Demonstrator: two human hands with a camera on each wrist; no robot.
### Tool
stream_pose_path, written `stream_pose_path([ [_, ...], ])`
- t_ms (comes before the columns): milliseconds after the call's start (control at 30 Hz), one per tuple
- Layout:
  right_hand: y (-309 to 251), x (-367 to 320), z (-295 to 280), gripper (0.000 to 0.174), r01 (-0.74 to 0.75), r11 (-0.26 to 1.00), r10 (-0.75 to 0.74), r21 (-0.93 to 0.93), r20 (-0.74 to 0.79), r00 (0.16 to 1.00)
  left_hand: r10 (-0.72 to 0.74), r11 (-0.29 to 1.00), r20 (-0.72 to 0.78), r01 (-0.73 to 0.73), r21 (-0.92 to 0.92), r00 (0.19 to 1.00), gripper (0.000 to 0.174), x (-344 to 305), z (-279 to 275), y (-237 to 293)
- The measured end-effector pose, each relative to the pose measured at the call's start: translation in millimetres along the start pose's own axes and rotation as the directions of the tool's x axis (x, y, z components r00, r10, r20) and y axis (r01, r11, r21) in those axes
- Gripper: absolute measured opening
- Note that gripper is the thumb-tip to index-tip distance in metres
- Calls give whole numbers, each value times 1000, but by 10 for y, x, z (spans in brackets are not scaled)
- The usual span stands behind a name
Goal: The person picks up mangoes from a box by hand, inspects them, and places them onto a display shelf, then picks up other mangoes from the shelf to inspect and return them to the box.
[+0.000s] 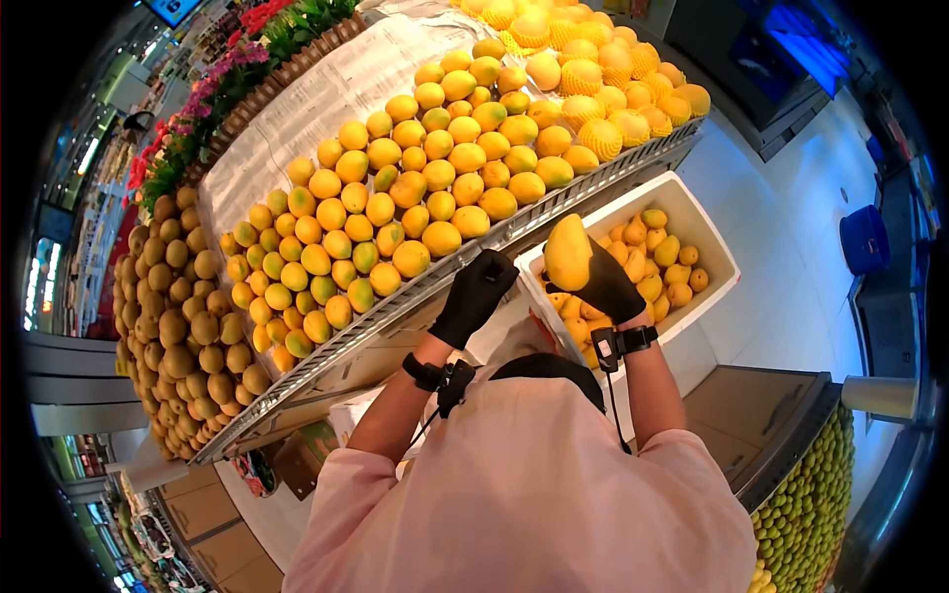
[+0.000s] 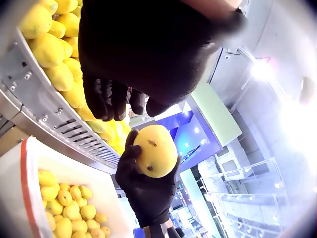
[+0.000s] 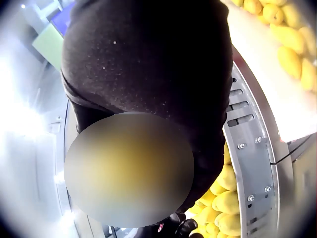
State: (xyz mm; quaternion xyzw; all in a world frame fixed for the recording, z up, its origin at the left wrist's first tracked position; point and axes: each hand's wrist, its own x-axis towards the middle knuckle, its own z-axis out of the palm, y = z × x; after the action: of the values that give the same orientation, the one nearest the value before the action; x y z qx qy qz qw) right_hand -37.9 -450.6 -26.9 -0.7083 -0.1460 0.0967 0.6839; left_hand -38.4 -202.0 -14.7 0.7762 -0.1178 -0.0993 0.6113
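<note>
My right hand [image 1: 615,285], in a black glove, grips a large yellow mango [image 1: 568,254] over the white foam box [image 1: 724,219]. In the left wrist view, its gloved fingers wrap the mango [image 2: 157,148] from below, and a small brown mark shows on the skin. A blurred patch covers the mango in the right wrist view. My left hand [image 1: 476,296], also black-gloved, hovers at the display's front rail with loosely curled fingers and nothing visible in them. Rows of yellow mangoes [image 1: 412,259] lie on the slanted display just beyond it.
Several smaller yellow mangoes [image 1: 682,272] fill the foam box. A slotted metal rail [image 1: 524,224] edges the display. Net-wrapped yellow fruit [image 1: 600,138] sits at the back right, brown round fruit [image 1: 178,331] at the left. Green fruit [image 1: 816,504] lies on a stand at the lower right.
</note>
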Motion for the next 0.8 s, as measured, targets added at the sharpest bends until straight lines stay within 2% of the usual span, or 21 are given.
stream_pose_path([
  [33, -64, 14, 33, 63, -9, 995, 12, -96, 25, 1000, 6, 999, 13, -6, -49, 1000, 19, 24, 13, -33],
  [67, -89, 18, 77, 64, -45, 980, 41, 193, 27, 999, 10, 995, 25, -8, -98, 1000, 22, 34, 24, -75],
  [100, -99, 13, 119, 65, -81, 880, 69, 468, 41, 997, -31, 981, 66, 43, -188, 997, 29, 42, 39, -39],
  [133, -108, 15, 169, 66, -113, 703, 95, 702, 65, 993, -71, 957, 109, 98, -275, 992, 36, 59, 59, -5],
  [167, -117, 50, 228, 69, -78, 787, 91, 612, 11, 996, -106, 921, 154, 156, -357, 982, 43, 66, 83, 26],
  [233, -208, 104, 320, 67, -82, 942, 99, 327, -36, 994, -46, 937, 136, 90, -337, 990, 54, 72, 162, 87],
  [267, -272, 123, 364, 66, -84, 982, 95, 169, -59, 994, -14, 944, 127, 55, -326, 992, 59, 77, 168, 110],
  [300, -345, 134, 412, 62, -107, 993, 110, 41, -95, 989, -42, 953, 128, 78, -291, 991, 64, 94, 142, 118],
  [400, -403, 139, 487, 58, -95, 976, 115, 193, -90, 989, -105, 916, 108, 139, -377, 989, 73, 21, 44, 170],
  [433, -391, 143, 480, 54, -122, 936, 149, 330, -57, 987, -117, 835, 135, 171, -524, 984, 72, 8, 24, 135],
  [500, -413, 139, 422, 51, -55, 976, 58, 211, -9, 998, -124, 601, 193, 229, -766, 973, 71, -19, -6, 44],
  [533, -443, 125, 393, 49, -17, 988, 14, 152, 18, 1000, -10, 911, 113, 56, -408, 994, 69, -62, -46, 194],
  [567, -495, 104, 371, 45, -107, 894, 94, 436, 53, 994, 128, 990, 93, -133, 53, 987, 67, -120, -104, 357],
  [600, -478, 93, 336, 44, -104, 921, 94, 376, 46, 995, 255, 815, 139, -290, 501, 957, 65, -157, -143, 470],
  [633, -453, 89, 289, 43, -100, 944, 92, 315, 39, 995, 192, 955, 68, -202, 218, 979, 57, -135, -141, 272],
  [667, -436, 84, 258, 42, -96, 963, 91, 253, 33, 995, 126, 987, -4, -126, -99, 992, 49, -114, -138, 82],
  [700, -463, 65, 246, 41, -166, 907, 163, 388, 41, 986, 70, 973, 25, -63, -222, 997, 47, -156, -163, 163],
  [800, -405, 5, 202, 39, -210, 885, 212, 415, 41, 976, -68, 878, 143, 127, -462, 987, 47, -190, -229, 161],
])
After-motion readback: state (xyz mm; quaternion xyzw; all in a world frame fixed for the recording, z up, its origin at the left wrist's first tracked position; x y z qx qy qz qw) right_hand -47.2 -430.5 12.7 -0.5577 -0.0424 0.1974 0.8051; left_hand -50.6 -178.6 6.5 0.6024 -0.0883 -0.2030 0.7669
